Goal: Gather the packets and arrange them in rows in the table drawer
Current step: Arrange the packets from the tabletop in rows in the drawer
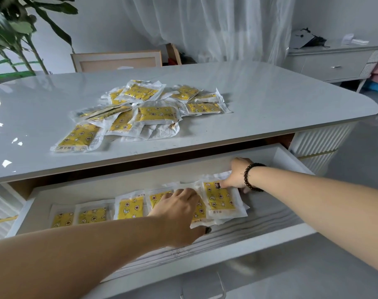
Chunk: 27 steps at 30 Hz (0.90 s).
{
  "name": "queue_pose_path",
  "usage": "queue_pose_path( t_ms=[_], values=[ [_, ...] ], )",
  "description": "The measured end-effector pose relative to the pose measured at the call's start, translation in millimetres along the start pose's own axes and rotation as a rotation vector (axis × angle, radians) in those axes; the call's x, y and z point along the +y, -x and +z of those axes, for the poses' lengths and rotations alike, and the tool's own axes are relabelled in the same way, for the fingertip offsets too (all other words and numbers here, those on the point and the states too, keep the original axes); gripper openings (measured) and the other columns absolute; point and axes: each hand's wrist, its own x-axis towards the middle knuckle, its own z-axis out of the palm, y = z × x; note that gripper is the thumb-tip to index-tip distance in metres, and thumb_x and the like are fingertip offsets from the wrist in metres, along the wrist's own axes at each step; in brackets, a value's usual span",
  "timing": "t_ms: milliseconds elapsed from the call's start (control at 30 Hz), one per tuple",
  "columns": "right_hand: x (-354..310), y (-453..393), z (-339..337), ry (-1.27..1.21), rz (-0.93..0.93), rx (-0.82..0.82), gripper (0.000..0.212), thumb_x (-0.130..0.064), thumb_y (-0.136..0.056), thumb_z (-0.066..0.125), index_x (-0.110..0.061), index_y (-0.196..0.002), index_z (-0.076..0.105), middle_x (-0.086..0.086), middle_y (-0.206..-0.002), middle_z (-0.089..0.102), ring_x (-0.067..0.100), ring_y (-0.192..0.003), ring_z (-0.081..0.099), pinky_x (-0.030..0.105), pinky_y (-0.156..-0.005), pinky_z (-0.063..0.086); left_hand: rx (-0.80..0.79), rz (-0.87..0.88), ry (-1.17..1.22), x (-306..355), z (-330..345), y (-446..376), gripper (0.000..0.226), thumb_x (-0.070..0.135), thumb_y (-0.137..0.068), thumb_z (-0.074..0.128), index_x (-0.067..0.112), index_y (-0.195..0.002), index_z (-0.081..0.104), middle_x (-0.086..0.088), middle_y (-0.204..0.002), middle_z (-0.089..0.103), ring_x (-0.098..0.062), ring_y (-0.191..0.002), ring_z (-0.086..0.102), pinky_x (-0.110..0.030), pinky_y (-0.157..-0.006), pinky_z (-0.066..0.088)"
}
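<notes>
The white table drawer stands pulled out below the tabletop. A row of several yellow packets in clear wrappers lies side by side along its floor. My left hand rests flat, fingers spread, on the packets in the middle of the row. My right hand, with a dark bead bracelet on the wrist, grips the top edge of the rightmost packet, thumb on its face. A loose pile of several more yellow packets lies on the tabletop behind the drawer.
The drawer's right part shows bare striped lining. A handle sits on the drawer front. A chair back stands beyond the table, a plant at far left, a sideboard at right.
</notes>
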Motion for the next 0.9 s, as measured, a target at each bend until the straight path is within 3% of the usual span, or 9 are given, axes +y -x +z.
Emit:
queue_pose_path(
  t_ms=[67, 133, 267, 467, 633, 800, 900],
  values=[
    [-3, 8, -4, 0.149, 0.018, 0.036, 0.049, -0.055, -0.078, 0.067, -0.010, -0.076, 0.048, 0.005, -0.074, 0.056, 0.017, -0.058, 0.058, 0.027, -0.051, 0.052, 0.002, -0.004, -0.003, 1, -1, -5, 0.077, 0.071, -0.086, 0.036, 0.020, -0.142, 0.034, 0.005, -0.147, 0.034, -0.019, -0.132, 0.033, -0.041, -0.109, 0.031],
    [-1, 10, -3, 0.114, 0.059, -0.056, 0.049, -0.055, -0.077, 0.068, -0.012, -0.072, 0.045, 0.008, -0.080, 0.060, 0.020, -0.063, 0.065, 0.030, -0.058, 0.058, -0.009, -0.001, -0.033, 1, -1, -10, 0.077, 0.073, -0.085, 0.035, 0.020, -0.142, 0.035, 0.005, -0.146, 0.034, -0.020, -0.131, 0.031, -0.042, -0.107, 0.033],
    [5, 7, 6, 0.028, 0.000, -0.147, 0.042, -0.049, -0.074, 0.074, -0.012, -0.085, 0.057, 0.008, -0.097, 0.066, 0.022, -0.084, 0.068, 0.035, -0.073, 0.060, -0.017, 0.001, -0.071, 2, 2, -17, 0.074, 0.075, -0.081, 0.037, 0.023, -0.134, 0.041, 0.007, -0.139, 0.040, -0.019, -0.124, 0.031, -0.044, -0.102, 0.033],
    [8, -1, 8, 0.070, -0.080, -0.092, 0.047, -0.045, -0.072, 0.077, -0.009, -0.099, 0.066, 0.006, -0.095, 0.068, 0.021, -0.080, 0.064, 0.030, -0.071, 0.054, -0.105, -0.045, -0.042, 5, -3, -27, 0.076, 0.075, -0.077, 0.043, 0.029, -0.137, 0.039, 0.007, -0.136, 0.041, -0.020, -0.123, 0.029, -0.044, -0.105, 0.026],
    [8, 4, 2, 0.137, -0.125, -0.063, 0.055, -0.034, -0.071, 0.079, -0.011, -0.119, 0.064, 0.005, -0.117, 0.065, 0.022, -0.106, 0.062, 0.036, -0.091, 0.053, -0.111, -0.091, -0.050, 14, -2, -33, 0.089, 0.088, -0.067, 0.039, 0.032, -0.137, 0.039, 0.005, -0.132, 0.041, -0.021, -0.119, 0.029, -0.043, -0.103, 0.023],
    [12, 8, -6, 0.098, -0.112, 0.003, 0.055, -0.020, -0.075, 0.078, -0.012, -0.125, 0.060, 0.004, -0.121, 0.063, 0.019, -0.108, 0.061, 0.026, -0.086, 0.053, 0.003, -0.145, -0.025, 22, 6, -34, 0.090, 0.084, -0.070, 0.042, 0.026, -0.139, 0.036, 0.002, -0.134, 0.036, -0.022, -0.120, 0.029, -0.042, -0.103, 0.023],
    [15, 4, -4, 0.016, -0.070, -0.021, 0.054, -0.016, -0.071, 0.081, -0.009, -0.121, 0.062, 0.008, -0.109, 0.068, 0.021, -0.096, 0.068, 0.032, -0.080, 0.058, 0.069, -0.195, 0.071, 24, 11, -32, 0.087, 0.079, -0.071, 0.045, 0.023, -0.138, 0.036, 0.001, -0.136, 0.037, -0.022, -0.124, 0.029, -0.041, -0.105, 0.024]
  ],
)
